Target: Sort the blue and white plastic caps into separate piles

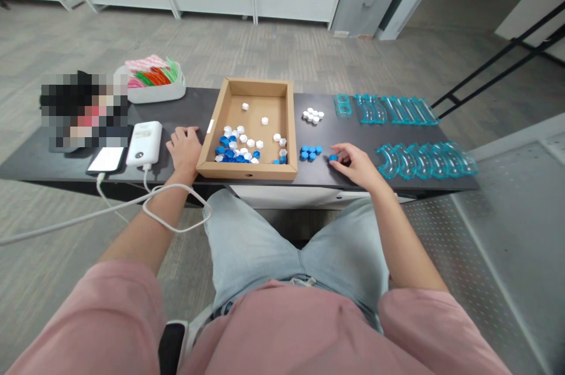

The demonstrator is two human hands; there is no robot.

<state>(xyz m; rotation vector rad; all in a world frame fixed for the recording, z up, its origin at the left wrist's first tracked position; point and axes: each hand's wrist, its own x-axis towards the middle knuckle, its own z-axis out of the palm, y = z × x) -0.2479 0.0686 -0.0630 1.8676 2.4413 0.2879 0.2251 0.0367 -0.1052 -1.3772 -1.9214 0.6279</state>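
My right hand (pixel 352 164) pinches a blue hexagonal piece (pixel 332 158) between thumb and fingers, at the table surface. Just left of it lies a cluster of blue hexagonal pieces (pixel 311 152), set close together. Farther back is a similar cluster of white hexagonal pieces (pixel 312 115). My left hand (pixel 184 148) lies palm down on the table with its fingers spread, beside the left wall of a shallow cardboard box (pixel 291 128). Inside the box, loose white pieces (pixel 251 143) and blue pieces (pixel 229 154) are heaped mostly toward the near left corner.
Teal clear plastic parts stand at right in a back row (pixel 395 110) and a front row (pixel 426 161). At left are a white power bank (pixel 144 143) with a cable, a phone (pixel 107 159) and a white basket (pixel 156 92) of coloured strips. The dark table (pixel 203 105) is narrow.
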